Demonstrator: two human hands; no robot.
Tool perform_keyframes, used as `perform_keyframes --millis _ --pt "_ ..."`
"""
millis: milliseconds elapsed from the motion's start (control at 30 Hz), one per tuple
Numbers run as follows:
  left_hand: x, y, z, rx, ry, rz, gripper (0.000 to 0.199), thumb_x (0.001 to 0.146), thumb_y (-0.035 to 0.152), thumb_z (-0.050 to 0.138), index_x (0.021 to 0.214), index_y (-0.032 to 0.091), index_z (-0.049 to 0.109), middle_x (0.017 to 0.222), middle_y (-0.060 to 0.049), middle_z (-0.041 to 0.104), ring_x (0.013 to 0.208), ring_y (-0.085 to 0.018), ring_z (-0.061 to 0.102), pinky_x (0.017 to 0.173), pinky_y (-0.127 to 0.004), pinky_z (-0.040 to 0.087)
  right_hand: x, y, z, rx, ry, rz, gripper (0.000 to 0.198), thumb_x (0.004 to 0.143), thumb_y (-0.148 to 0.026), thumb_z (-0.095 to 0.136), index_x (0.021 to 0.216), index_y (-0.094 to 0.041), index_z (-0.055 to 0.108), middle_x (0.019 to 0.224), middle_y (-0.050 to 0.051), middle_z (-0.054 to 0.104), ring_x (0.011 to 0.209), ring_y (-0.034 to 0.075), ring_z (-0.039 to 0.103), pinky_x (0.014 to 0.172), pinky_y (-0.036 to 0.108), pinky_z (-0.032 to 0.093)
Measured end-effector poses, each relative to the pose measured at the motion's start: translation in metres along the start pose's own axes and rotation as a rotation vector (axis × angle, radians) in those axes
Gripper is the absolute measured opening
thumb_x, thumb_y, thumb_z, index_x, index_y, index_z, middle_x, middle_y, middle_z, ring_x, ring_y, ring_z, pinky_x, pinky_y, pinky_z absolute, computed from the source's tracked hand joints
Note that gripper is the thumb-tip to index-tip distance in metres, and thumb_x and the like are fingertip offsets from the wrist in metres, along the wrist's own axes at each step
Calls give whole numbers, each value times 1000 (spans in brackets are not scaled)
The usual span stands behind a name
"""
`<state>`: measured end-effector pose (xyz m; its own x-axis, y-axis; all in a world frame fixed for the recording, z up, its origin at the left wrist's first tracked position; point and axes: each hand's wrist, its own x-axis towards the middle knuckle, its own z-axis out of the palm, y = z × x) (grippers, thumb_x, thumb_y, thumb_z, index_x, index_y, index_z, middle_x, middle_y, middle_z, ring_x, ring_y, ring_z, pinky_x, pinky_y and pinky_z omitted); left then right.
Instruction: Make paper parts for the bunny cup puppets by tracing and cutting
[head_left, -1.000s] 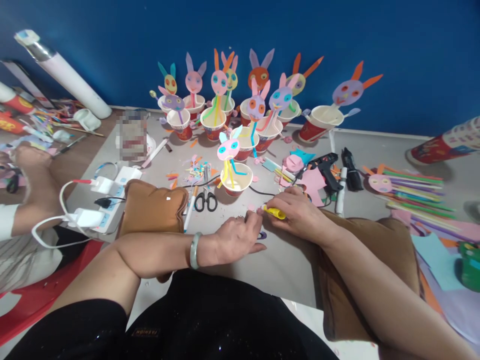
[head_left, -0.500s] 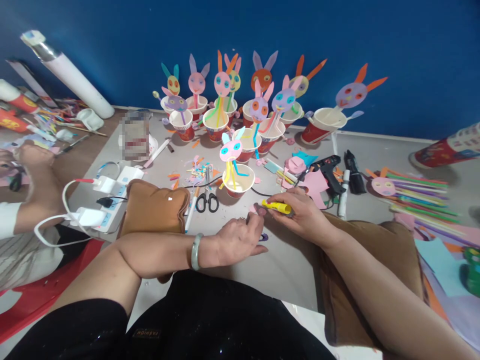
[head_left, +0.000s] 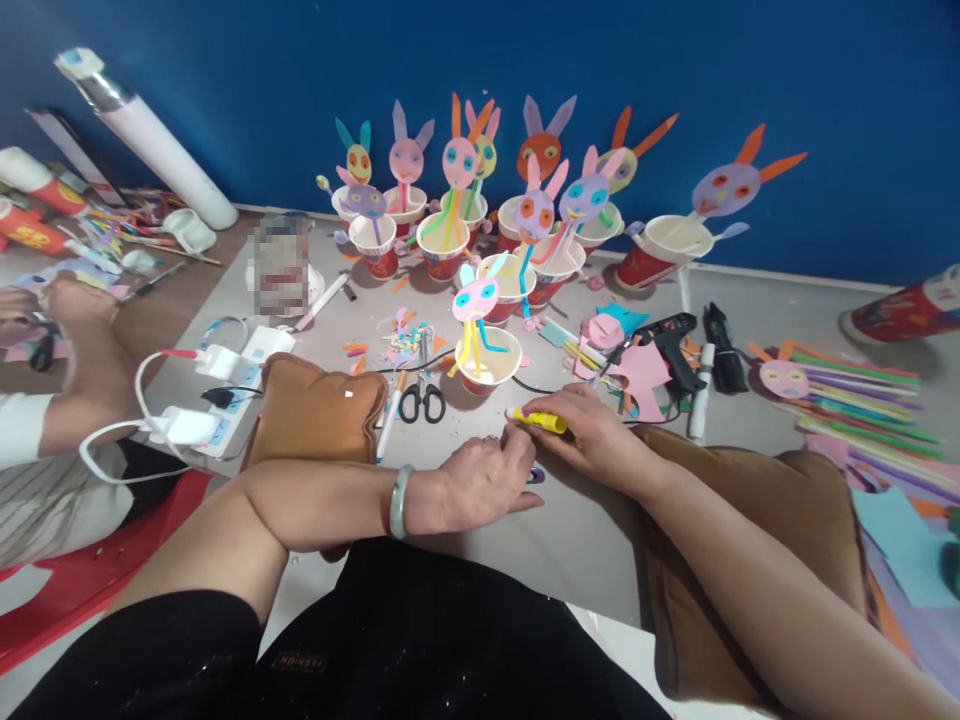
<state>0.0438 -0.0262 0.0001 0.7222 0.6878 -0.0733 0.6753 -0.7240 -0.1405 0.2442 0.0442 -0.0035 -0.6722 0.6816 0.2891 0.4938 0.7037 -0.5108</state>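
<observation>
My right hand [head_left: 589, 430] is closed around a yellow glue stick [head_left: 545, 420], its white tip pointing left over my left fingertips. My left hand [head_left: 487, 480], with a pale bangle on the wrist, pinches a small pink paper piece that the fingers and the glue stick mostly hide. Under my left hand shows part of a purple, ring-shaped item [head_left: 535, 476] whose kind I cannot make out. Just beyond the hands stands a paper cup [head_left: 486, 375] with a pink rabbit-faced figure [head_left: 475, 298] in it. Black-handled scissors [head_left: 422, 402] lie to the left.
Behind stand several red-and-white cups [head_left: 442, 258] with paper rabbits. A glue gun [head_left: 675, 350], white marker [head_left: 701, 390] and coloured straws [head_left: 862, 400] lie right. Brown cushions [head_left: 319, 405] flank my arms. Left are a power strip [head_left: 251, 385] and another person's hand [head_left: 86, 310].
The glue stick has moved left and come down onto my left fingertips, covering the pink pieces seen there before. The whole view has shifted slightly.
</observation>
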Motion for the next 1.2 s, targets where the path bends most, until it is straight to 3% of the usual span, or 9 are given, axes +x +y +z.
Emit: perform_keyframes --millis 100,267,367,567,733,1033,1200 --pt "1 0 -1 -13 -15 -9 82 101 66 41 148 -1 47 137 -30 55 82 -19 70 66 -28 54 -1 1 -2 -30 61 32 18 99 -35 58 110 -23 66 97 9 77 86 25 69 85 43 49" --pt "1 0 1 -41 -12 -32 88 100 67 44 156 0 36 140 -30 52 81 -19 70 65 -29 54 -4 3 -16 46 258 255 19 97 -37 60 110 -25 65 102 9 76 91 27 71 79 41 56" --pt "1 0 2 -52 -19 -34 86 100 66 44 156 2 37 141 -29 52 82 -19 70 66 -28 54 -4 3 -19 93 242 304 16 97 -38 60 106 -25 65 97 6 76 82 24 71 72 37 56" --pt "1 1 3 -28 2 -28 84 101 66 41 153 0 41 141 -31 52 82 -20 69 67 -30 54 0 -1 -10 56 111 201 22 96 -44 61 102 -24 68 89 5 77 82 24 68 76 38 52" --pt "0 1 5 -3 18 -5 80 102 65 38 146 -1 48 140 -32 53 83 -20 69 67 -30 53 2 -2 -3 -7 37 71 17 98 -37 60 103 -23 68 91 6 77 80 22 65 81 39 47" --pt "0 0 2 3 24 -5 83 101 67 39 149 -2 45 138 -30 54 81 -20 69 65 -30 53 -1 2 -9 -63 114 6 15 97 -33 62 107 -25 66 93 5 77 81 23 67 86 42 44" --pt "0 0 2 -26 -11 15 78 102 64 40 146 0 48 139 -30 54 85 -21 70 69 -30 54 1 -2 -9 -60 11 -29 16 98 -35 59 106 -24 68 86 5 74 78 21 64 82 40 43"
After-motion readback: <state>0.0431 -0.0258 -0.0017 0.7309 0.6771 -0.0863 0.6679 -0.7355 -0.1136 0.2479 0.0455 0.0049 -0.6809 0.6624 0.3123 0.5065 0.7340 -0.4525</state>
